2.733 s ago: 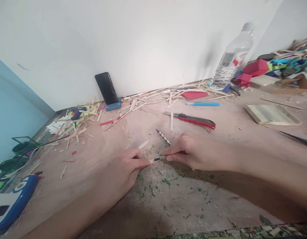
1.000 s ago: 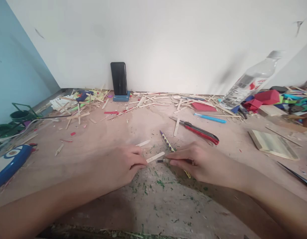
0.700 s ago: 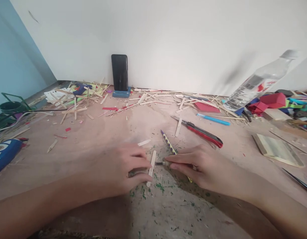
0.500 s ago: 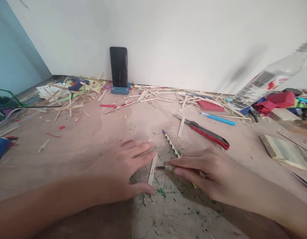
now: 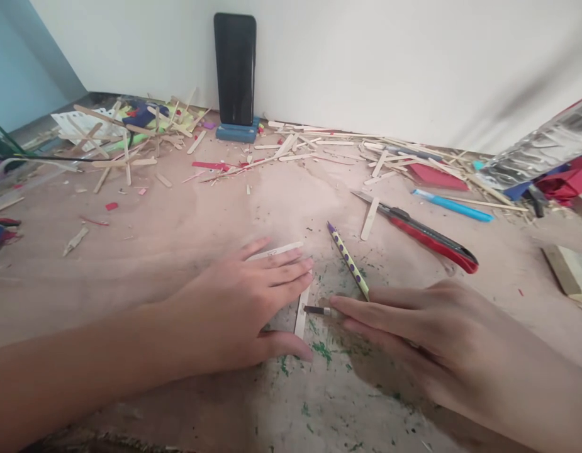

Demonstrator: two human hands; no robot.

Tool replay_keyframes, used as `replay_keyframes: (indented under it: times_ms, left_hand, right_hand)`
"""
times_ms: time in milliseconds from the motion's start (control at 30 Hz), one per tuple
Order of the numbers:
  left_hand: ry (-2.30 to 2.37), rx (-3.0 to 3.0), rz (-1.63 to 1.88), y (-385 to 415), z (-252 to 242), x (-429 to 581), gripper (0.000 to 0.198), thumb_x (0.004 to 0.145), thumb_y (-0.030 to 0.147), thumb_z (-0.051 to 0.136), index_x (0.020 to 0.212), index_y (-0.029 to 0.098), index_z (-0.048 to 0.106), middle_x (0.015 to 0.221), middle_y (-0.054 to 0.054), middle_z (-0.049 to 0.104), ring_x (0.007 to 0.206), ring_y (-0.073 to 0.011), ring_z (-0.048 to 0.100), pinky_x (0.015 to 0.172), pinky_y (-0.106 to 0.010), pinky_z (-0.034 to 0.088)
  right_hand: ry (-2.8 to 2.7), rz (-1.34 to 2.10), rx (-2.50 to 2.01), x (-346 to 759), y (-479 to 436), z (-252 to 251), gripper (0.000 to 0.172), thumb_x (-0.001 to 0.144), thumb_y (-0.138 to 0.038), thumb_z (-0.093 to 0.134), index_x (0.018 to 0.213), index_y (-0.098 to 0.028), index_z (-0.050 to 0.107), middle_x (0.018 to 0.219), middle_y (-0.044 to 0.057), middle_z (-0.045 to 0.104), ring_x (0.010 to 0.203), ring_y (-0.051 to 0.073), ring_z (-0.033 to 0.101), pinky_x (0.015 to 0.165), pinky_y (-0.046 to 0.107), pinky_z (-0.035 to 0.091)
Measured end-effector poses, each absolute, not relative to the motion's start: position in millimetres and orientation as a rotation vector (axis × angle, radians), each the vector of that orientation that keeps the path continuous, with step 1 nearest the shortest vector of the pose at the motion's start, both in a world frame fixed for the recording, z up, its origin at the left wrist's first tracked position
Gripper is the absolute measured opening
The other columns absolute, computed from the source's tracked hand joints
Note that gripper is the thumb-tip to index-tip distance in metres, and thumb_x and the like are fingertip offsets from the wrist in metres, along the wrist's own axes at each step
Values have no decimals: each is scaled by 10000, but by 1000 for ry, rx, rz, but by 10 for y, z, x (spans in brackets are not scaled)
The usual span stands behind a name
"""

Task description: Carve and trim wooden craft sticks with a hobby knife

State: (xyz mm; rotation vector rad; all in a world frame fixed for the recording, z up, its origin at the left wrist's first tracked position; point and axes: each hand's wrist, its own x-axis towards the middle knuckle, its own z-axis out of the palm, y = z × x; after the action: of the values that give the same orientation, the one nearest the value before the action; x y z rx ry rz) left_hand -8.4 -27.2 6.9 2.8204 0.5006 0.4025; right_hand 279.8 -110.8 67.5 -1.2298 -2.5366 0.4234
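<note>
Left hand (image 5: 243,308) flattened onto thin wooden stick (image 5: 301,314); right hand (image 5: 413,327) grips metal-tipped blade (image 5: 316,310).

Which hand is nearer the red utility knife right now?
Right. The right hand lies just below the red utility knife, apart from it, holding a small blade tool. The left hand presses a wooden stick further left.

Lighting is soft, even and moderately bright, with faint diffuse shadows under the left hand (image 5: 243,305) and right hand (image 5: 430,333) on the table (image 5: 177,214), no glare, wide-angle bending at the edges, and slight blur on the bottle (image 5: 540,148).
</note>
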Motion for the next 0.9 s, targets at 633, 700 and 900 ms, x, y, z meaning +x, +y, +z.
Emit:
replay_keyframes:
  times_ms: [633, 700, 900]
  left_hand:
    - [506, 2806, 393, -261, 40, -97, 868, 1160, 821, 606, 1678, 127, 679, 1774, -145, 623, 1738, -337, 536, 1513, -541, 293]
    - [513, 2816, 410, -268, 41, -99, 857, 1155, 824, 618, 1674, 146, 686, 1765, -135, 638, 1732, -335, 545, 1515, -536, 295]
    - [424, 2879, 576, -240, 85, -107, 724, 1198, 739, 603, 1499, 106, 785, 1609, -171, 780, 1614, -337, 675, 1463, -536, 397]
  right_hand:
    - [-2552, 464, -1229, 2824, -1113, 634, 399, 1272, -377, 465, 1252, -255, 844, 965, 63, 899, 623, 214, 773, 524, 403, 470]
    - [-2597, 423, -1186, 2844, -1093, 652, 395, 1274, -350, 459, 1309, -243, 838, 986, 63, 898, 612, 202, 769, 510, 399, 444]
    - [-2627, 339, -1168, 2876, -1078, 684, 433, 1289, -380, 435, 1272, -233, 842, 935, 41, 883, 610, 188, 772, 520, 396, 461]
